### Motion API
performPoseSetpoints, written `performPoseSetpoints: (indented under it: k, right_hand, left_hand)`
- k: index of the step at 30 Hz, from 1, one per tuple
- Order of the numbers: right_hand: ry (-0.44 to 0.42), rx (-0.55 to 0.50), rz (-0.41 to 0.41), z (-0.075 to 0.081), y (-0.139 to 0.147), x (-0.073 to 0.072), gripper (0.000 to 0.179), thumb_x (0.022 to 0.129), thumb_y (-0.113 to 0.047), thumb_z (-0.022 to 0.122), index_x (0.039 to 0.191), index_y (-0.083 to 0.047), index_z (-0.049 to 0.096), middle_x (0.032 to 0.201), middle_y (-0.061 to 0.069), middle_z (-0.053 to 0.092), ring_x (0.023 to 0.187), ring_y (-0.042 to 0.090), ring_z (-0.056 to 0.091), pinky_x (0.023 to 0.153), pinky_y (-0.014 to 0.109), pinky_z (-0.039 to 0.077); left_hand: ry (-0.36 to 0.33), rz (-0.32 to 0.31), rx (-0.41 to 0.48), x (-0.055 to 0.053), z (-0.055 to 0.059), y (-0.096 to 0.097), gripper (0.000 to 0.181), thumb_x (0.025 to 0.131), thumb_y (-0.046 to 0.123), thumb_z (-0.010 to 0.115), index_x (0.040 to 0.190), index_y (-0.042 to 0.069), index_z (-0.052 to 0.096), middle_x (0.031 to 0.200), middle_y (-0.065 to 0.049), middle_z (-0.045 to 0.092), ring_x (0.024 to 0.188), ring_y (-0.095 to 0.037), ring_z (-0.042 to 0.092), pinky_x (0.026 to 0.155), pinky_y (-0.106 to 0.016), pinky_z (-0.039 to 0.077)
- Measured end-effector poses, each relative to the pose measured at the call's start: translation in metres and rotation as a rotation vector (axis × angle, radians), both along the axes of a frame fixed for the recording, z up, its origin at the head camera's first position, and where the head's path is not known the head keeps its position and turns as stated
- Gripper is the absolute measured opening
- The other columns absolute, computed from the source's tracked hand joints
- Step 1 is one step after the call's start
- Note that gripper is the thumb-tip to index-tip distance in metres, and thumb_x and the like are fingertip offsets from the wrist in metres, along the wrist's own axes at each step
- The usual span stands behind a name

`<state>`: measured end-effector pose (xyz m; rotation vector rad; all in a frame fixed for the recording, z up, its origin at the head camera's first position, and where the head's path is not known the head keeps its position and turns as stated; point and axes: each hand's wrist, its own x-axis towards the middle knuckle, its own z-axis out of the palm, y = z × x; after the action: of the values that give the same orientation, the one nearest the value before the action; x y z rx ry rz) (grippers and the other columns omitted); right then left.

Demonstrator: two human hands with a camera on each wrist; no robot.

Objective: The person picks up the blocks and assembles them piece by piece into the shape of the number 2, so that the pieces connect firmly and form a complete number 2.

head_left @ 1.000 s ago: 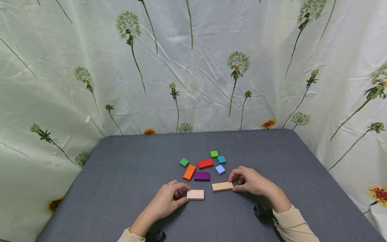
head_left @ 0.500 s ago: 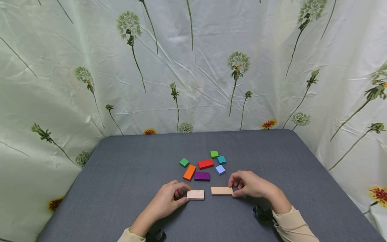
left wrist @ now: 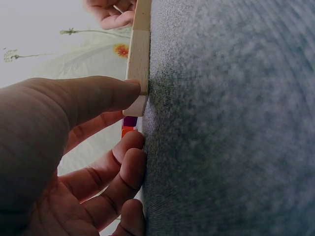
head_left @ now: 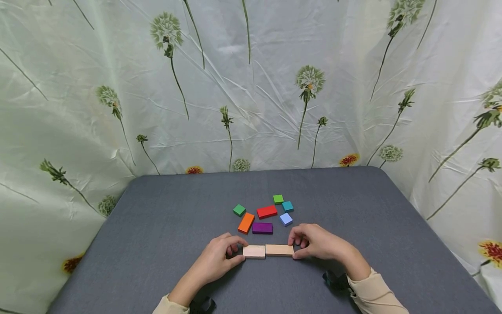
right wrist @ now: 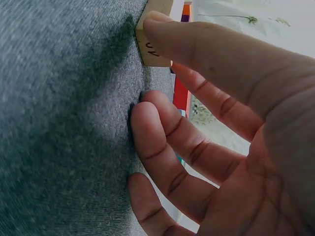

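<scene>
Pinching from opposite ends, two hands hold two bare wooden blocks flat on the grey table (head_left: 176, 209). Head view: left hand (head_left: 217, 259) grips the left end of the pale block (head_left: 254, 252), thumb at the near corner, index finger at the far one. Right hand (head_left: 323, 244) grips the right end of the tan block (head_left: 279, 250) likewise. The blocks lie end to end, inner ends meeting, pale left, tan right.

Far of this row, apart from it, a loose group of painted blocks: purple block (head_left: 262, 228) nearest; orange block (head_left: 246, 223) just left of it, lying aslant; dark green block (head_left: 239, 210) far-left of the orange. Red block (head_left: 267, 212) far of the purple; pale blue block (head_left: 286, 219) to the right; teal block (head_left: 287, 206) far of that; lime block (head_left: 278, 199) farthest. Flower-print cloth (head_left: 270, 91) hangs beyond the far edge.

Left wrist view: thumb presses the pale block's near side by its left end; remaining fingers loosely bent near the table. Slivers of purple and orange show beyond.

Right wrist view: thumb on the tan block by its right end, which bears a dark mark, illegible to me. Index finger passes behind; other fingers bent, holding nothing.
</scene>
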<state>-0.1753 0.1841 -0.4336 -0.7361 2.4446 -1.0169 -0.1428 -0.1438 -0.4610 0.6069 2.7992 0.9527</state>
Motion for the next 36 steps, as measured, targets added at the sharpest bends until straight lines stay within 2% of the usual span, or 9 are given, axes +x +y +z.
performPoseSetpoints:
  k: [25,36]
  right_hand:
    - [0.021,0.003,0.02,0.0001,-0.0009,0.0024,0.024,0.087,-0.013,0.09,0.1,-0.015,0.07,0.09,-0.002,0.063,0.084,0.009,0.056,0.075,0.024,0.047]
    - [0.011,-0.005,0.026,-0.0001,-0.002,0.0049,0.024,0.086,-0.012,0.09,0.099,-0.014,0.07,0.09,-0.002,0.064,0.084,0.01,0.057,0.074,0.023,0.047]
  left_hand:
    - [-0.008,0.007,-0.016,0.0012,0.0014,0.0014,0.025,0.092,0.022,0.087,0.115,0.026,0.077,0.091,0.008,0.059,0.078,-0.006,0.051,0.068,-0.027,0.042]
    - [0.03,0.008,-0.014,0.0043,-0.0009,0.0009,0.026,0.09,0.022,0.088,0.113,0.028,0.077,0.089,0.009,0.058,0.076,-0.004,0.05,0.067,-0.026,0.041]
